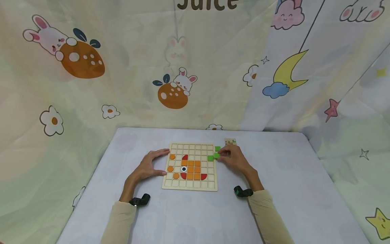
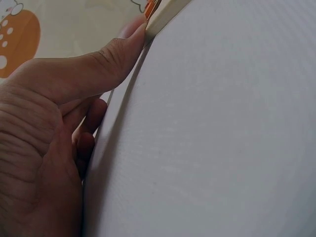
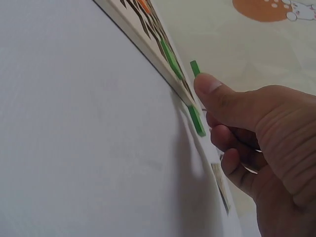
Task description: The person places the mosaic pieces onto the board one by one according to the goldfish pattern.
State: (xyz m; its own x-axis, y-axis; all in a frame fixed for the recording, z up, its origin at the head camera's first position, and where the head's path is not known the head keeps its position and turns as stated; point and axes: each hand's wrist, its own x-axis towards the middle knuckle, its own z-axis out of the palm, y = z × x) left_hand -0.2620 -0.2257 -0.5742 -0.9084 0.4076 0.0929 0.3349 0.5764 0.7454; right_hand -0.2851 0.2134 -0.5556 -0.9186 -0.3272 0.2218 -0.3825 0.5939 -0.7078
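Note:
A square wooden grid board (image 1: 204,185) lies on the table. My left hand (image 1: 148,165) touches its left edge, thumb and fingers spread apart; the thumb (image 2: 131,44) is right at the board's side in the left wrist view. My right hand (image 1: 234,158) pinches a green square tile (image 3: 195,67) between thumb and fingers, just above the board's right edge. Another green tile (image 1: 210,158) sits on the board near that edge, and a further green tile (image 1: 217,148) lies just off the board. Several orange squares (image 1: 195,169), red quarter-round tiles (image 1: 203,176) and an eye tile (image 1: 184,169) form a cluster mid-board.
Three orange round pieces (image 1: 170,168) lie on the board's left columns. Behind my right hand is a small patterned card (image 1: 230,141), partly covered by the fingers. The white-covered table (image 1: 195,217) ends at a printed cloth backdrop (image 1: 131,67).

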